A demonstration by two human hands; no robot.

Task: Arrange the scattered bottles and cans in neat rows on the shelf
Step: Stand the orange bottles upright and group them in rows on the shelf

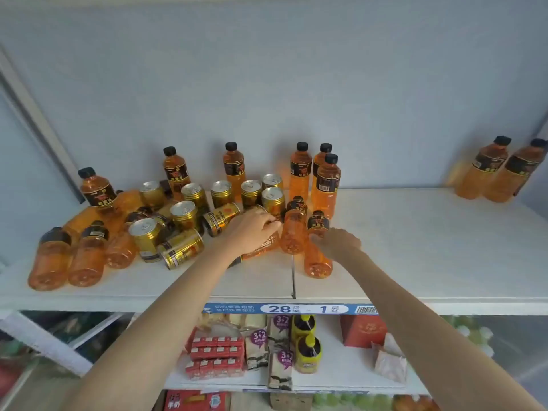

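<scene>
Head view: a white shelf point(415, 247) carries a scatter of orange bottles and gold cans, mostly on its left half. The left hand point(252, 229) reaches in from 7 o'clock and lies over a fallen bottle point(261, 247), fingers curled down onto it; a lying can point(221, 219) is just beside the hand at its 10 o'clock. Whether the fingers close fully round the bottle or only press on it cannot be told.

The right hand point(338, 243) comes in from 5 o'clock and its fingers curl round the neck end of another fallen bottle point(318, 256), whose base points toward the shelf's front edge. A third fallen bottle point(293, 229) lies between the two hands, touching neither clearly.

At 12 o'clock from the hands stand three upright bottles point(327, 185) close together, with upright cans point(250, 192) just left of them. At 9 o'clock more bottles lie on their sides point(52, 259) among standing and tipped cans point(145, 232). Far at 2 o'clock, well apart from the rest, two bottles point(489, 170) stand against the back wall.

A blue label strip point(290, 309) runs along the shelf's front edge; below it, a lower shelf holds red cartons point(216, 351) and yellow-capped jars point(308, 348).
</scene>
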